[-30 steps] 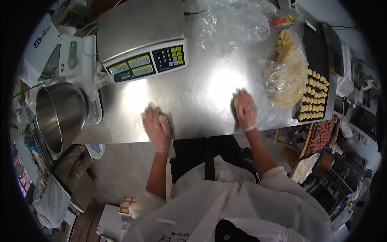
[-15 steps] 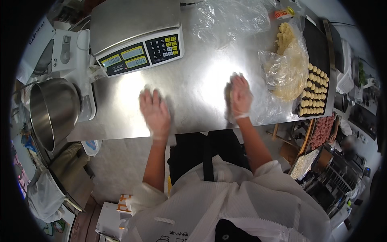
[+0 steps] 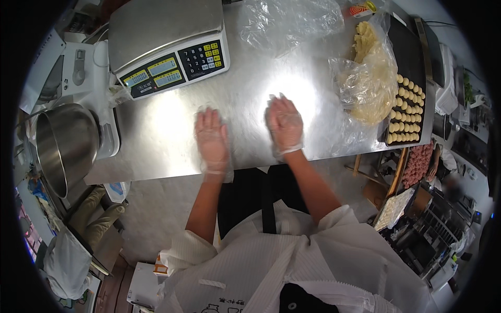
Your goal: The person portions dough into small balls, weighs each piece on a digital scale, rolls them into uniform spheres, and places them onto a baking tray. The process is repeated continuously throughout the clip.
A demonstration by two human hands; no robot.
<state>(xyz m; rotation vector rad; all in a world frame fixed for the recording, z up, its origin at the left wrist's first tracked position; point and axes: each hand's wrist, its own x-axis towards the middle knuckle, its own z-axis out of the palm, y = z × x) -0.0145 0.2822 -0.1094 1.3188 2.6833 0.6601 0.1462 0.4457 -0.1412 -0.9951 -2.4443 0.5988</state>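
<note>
Both of my hands wear thin clear plastic gloves and are palm down over the bare steel worktable. My left hand is open, its fingers stretched away from me, and holds nothing that I can see. To its right, my right hand is also open, fingers extended and slightly blurred; whatever may lie beneath the palm is hidden. A lump of pale yellow dough sits partly wrapped in clear plastic on the right. Beyond it stands a dark tray with rows of small dough balls.
A digital scale with a steel platform stands at the far left. Beside it are a large steel bowl and a white machine. A crumpled clear plastic bag and a red and yellow can lie at the back.
My right hand has moved left across the table, and my left hand has shifted a little right, so they are closer together. The view has shifted slightly.
</note>
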